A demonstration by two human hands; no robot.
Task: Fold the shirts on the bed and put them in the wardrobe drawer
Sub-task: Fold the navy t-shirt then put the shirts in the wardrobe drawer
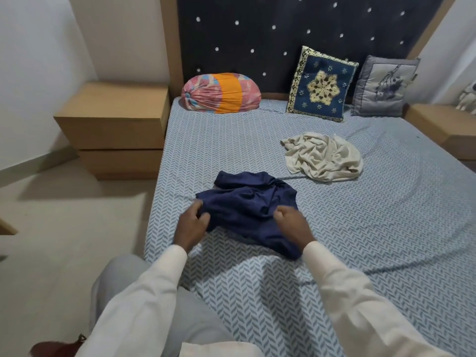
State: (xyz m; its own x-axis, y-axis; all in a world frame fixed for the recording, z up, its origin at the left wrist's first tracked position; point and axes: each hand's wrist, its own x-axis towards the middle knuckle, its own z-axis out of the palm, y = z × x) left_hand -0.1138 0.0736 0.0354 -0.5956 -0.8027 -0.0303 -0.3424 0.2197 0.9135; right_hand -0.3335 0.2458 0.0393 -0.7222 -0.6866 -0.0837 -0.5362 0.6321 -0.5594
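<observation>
A crumpled navy blue shirt (247, 204) lies near the left front edge of the bed (373, 215). My left hand (192, 224) pinches the shirt's left edge. On the shirt's right side my right hand (292, 222) has its fingers curled into the cloth. A second, cream shirt (322, 157) sits in a loose heap farther back and to the right, apart from both hands. The wardrobe drawer is not in view.
A pink and orange bolster (220, 94), a blue embroidered cushion (322, 85) and a grey cushion (383, 86) line the dark headboard. Wooden bedside units stand at the left (113, 124) and right (443, 124). Bare floor (64, 228) lies left of the bed.
</observation>
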